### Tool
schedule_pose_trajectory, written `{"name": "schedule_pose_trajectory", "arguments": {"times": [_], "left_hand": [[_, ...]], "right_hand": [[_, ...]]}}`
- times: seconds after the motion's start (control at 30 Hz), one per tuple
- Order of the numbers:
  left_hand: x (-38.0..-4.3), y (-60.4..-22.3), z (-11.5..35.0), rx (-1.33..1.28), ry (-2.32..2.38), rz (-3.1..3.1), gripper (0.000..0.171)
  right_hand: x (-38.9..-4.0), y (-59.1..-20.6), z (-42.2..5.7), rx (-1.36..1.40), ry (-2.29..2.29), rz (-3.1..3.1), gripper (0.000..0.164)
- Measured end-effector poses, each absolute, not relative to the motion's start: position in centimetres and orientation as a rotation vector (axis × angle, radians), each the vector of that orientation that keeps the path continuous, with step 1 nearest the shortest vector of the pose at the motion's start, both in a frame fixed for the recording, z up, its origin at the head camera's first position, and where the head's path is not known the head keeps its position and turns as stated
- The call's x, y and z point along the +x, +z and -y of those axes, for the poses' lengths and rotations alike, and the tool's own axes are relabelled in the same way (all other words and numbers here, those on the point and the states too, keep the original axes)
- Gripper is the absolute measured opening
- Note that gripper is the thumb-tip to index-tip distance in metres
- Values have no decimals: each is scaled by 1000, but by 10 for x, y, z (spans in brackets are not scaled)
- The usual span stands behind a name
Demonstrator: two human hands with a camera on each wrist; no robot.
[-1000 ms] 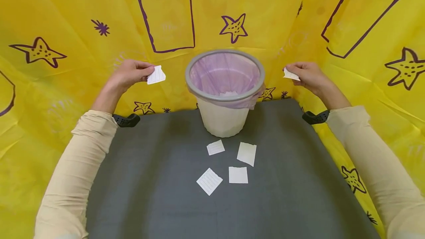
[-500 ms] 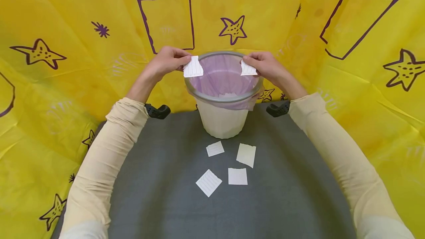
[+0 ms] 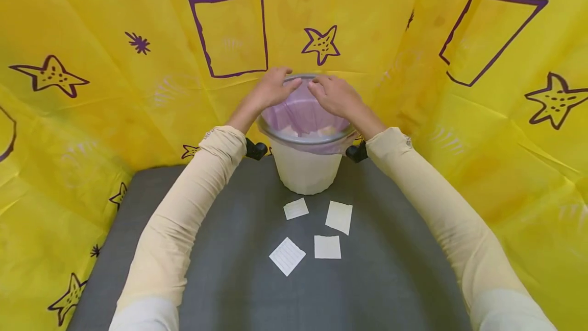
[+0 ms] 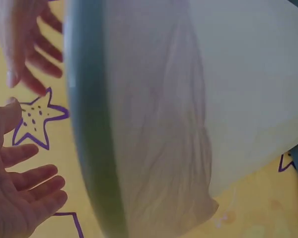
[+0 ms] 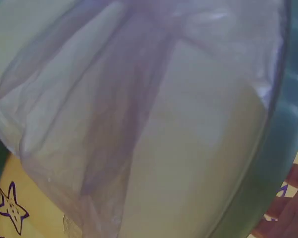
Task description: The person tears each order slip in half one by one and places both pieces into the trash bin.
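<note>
Above the rim of a white waste bin [image 3: 305,170] with a grey rim, my left hand [image 3: 275,87] is over the left side and my right hand [image 3: 337,96] over the right. Neither holds anything. In the left wrist view, the fingers of the left hand [image 4: 25,193] are spread and relaxed, and the right hand's fingers hang loosely beyond the rim. A thin purple bin liner [image 3: 303,111] lines the bin and folds over its rim. Pale paper scraps [image 3: 289,131] show low inside it, partly veiled by the liner.
Several torn paper pieces lie on the grey table before the bin: a small one [image 3: 296,209], a tall one [image 3: 339,217], a squarish one [image 3: 327,247] and a lined one [image 3: 287,256]. A yellow patterned curtain [image 3: 381,24] hangs behind and at both sides.
Both hands have come inward from either side to above the bin. The paper piece each one pinched has left the fingers. The pieces on the table have stayed put.
</note>
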State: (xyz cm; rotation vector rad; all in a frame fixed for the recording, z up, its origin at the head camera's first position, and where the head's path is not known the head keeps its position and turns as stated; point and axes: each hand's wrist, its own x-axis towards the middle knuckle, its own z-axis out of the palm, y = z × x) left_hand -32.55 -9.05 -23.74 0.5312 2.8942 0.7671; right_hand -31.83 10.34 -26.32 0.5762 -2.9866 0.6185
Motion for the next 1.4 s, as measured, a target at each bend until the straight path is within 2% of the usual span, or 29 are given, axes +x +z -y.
{"name": "schedule_pose_trajectory", "arguments": {"times": [0.3, 0.57, 0.73, 1.0, 1.17, 1.27, 1.4], "left_hand": [[-322, -243, 91, 512, 670, -3044, 78], [-327, -248, 145, 314, 720, -3138, 84], [-326, -253, 167, 337, 683, -3145, 87], [-326, -252, 213, 160, 859, -3237, 75], [-319, -258, 234, 106, 808, -3248, 75], [-309, -268, 240, 102, 786, -3302, 75], [-287, -307, 242, 68, 757, -3365, 79]], "right_hand": [[-310, -261, -103, 535, 482, 2966, 66], [-317, -264, -149, 382, 412, 2938, 73], [-318, -270, -172, 341, 444, 2979, 74], [-309, -281, -228, 155, 582, 2955, 76], [-304, -288, -244, 144, 612, 2956, 76], [-296, -299, -252, 145, 583, 2908, 74], [-274, -340, -263, 141, 494, 2880, 73]]}}
